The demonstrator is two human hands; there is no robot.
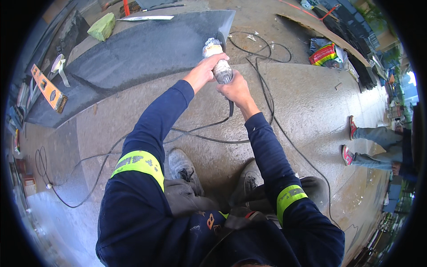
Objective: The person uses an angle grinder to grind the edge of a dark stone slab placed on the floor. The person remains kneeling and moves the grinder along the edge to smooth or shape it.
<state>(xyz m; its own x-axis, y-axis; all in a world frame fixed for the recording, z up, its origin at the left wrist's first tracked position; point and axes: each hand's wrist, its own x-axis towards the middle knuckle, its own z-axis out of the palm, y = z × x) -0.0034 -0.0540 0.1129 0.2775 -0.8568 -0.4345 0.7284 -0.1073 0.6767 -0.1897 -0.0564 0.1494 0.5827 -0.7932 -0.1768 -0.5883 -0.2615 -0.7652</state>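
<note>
Where the dark slab [147, 44] comes to its right-hand end, a dust-whitened angle grinder [223, 72] is held over it, its thin disc [221, 39] close by the slab's edge; I can't tell from here whether disc and slab touch, or whether it is spinning. The left hand [207, 67] is wrapped round the body just behind the head, and the right hand [235, 88] is clamped about the rear, near where the black cord [231, 109] drops away.

I'd reckon the tool is stiff and rather heavy for its size, with most weight up front, and the dust could make it slick. Two hands along the body seems the proper hold, fingers well back from the disc, which is probably brittle if twisted. The slab looks rigid and heavy, its corners likely to chip.

Further out, a pale strip [149, 18] and a yellow-green block [102, 26] lie at the slab's far side, with a roll of tape [57, 63] and an orange spirit level [49, 89] toward the left. Off right are a bright printed bag [324, 54] and, nearer, a bystander's jeans [378, 135] and red shoes [347, 155].
</note>
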